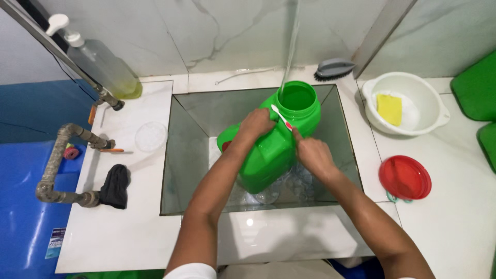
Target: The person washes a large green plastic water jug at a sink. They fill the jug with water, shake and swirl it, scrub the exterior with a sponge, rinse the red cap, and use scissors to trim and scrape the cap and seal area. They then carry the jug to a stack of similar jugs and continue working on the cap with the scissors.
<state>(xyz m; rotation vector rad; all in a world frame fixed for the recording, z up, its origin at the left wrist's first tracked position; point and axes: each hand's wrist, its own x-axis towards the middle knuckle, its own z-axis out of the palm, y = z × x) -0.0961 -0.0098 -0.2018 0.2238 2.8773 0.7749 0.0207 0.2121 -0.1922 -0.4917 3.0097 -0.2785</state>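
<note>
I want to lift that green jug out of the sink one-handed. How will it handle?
The green jug probably feels slippery: water runs into its open mouth. It may be getting heavy and could slosh. It is tilted, steadied by the left hand, so it might tip if released. The right hand holds a toothbrush.

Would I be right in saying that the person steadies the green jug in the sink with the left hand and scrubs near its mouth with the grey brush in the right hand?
Not quite. In the head view the right hand holds a toothbrush, not the grey brush, which lies on the ledge behind the sink. The rest stands: the left hand steadies the green jug in the sink.
</note>
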